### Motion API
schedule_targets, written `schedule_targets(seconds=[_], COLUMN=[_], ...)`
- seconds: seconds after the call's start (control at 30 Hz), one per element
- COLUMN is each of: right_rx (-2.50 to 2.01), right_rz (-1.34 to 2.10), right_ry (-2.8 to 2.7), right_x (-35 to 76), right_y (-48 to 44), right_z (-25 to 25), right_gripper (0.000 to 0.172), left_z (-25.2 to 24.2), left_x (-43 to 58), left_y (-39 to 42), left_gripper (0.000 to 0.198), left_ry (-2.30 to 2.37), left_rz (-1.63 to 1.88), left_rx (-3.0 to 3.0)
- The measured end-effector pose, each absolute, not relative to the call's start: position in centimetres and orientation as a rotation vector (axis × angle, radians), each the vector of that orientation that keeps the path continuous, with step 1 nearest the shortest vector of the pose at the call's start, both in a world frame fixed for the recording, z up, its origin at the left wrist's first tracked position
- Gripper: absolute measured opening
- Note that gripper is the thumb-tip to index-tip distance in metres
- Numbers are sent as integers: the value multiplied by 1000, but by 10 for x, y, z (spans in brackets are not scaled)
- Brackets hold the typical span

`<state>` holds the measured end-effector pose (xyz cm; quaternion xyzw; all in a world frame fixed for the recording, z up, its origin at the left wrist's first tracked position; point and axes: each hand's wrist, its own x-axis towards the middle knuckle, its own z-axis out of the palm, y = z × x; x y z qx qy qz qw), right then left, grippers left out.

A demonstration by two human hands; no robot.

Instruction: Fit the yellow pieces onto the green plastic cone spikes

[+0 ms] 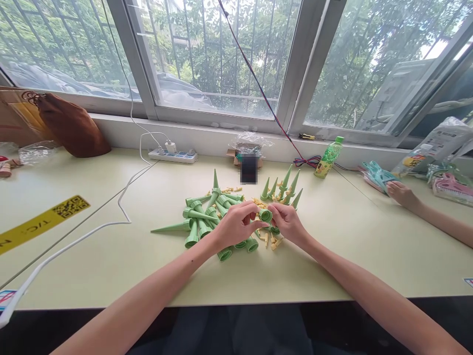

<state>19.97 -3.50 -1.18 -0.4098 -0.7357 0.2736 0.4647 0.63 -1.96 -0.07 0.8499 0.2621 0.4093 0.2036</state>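
Note:
My left hand (238,224) is closed on a green plastic spike (265,215), whose round open end faces me. At the right side of that same end, the fingers of my right hand (288,223) are pinched together; whatever they grip is too small to make out. A pile of green spikes (199,224) lies left of and beneath my left hand. Small yellow pieces (274,242) are scattered under and beyond my hands. Several green spikes (291,185) stand point up just behind my right hand, with yellow pieces among them.
On the pale table (129,266) a white cable (111,224) runs at the left to a power strip (173,156). At the back are a brown bag (72,125), a small box (232,157) and a green bottle (328,158). Another person's hand (404,193) touches blue items (379,173) at the right.

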Motion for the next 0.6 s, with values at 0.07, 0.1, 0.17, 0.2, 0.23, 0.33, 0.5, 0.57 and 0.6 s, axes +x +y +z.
schedule_targets(seconds=[0.07, 0.1, 0.17, 0.2, 0.23, 0.33, 0.5, 0.57, 0.6], right_rx=[-1008, -1011, -1014, -1011, -1005, -982, -962, -958, -959], right_rz=[668, 665, 657, 653, 648, 640, 643, 641, 639], right_ry=[-1820, -1824, -1834, -1840, -1843, -1851, -1855, -1855, -1856], right_x=[200, 200, 200, 200, 200, 200, 200, 199, 199], right_y=[-36, -36, -37, -37, -37, -37, -37, -37, -38], right_z=[-12, -11, -11, -11, -10, -10, -11, -11, -11], right_gripper=[43, 43, 44, 45, 45, 46, 44, 44, 44], left_z=[1, 2, 3, 4, 5, 6, 7, 8, 8], left_x=[7, 7, 7, 7, 8, 8, 9, 9, 9], left_y=[-21, -21, -22, -22, -22, -23, -23, -23, -23], left_gripper=[29, 30, 33, 35, 37, 40, 41, 42, 42], left_ry=[732, 734, 740, 745, 750, 755, 747, 754, 758], left_rz=[1140, 1140, 1139, 1137, 1137, 1139, 1127, 1113, 1106], left_rx=[2367, 2363, 2345, 2330, 2313, 2249, 2152, 2129, 2115])
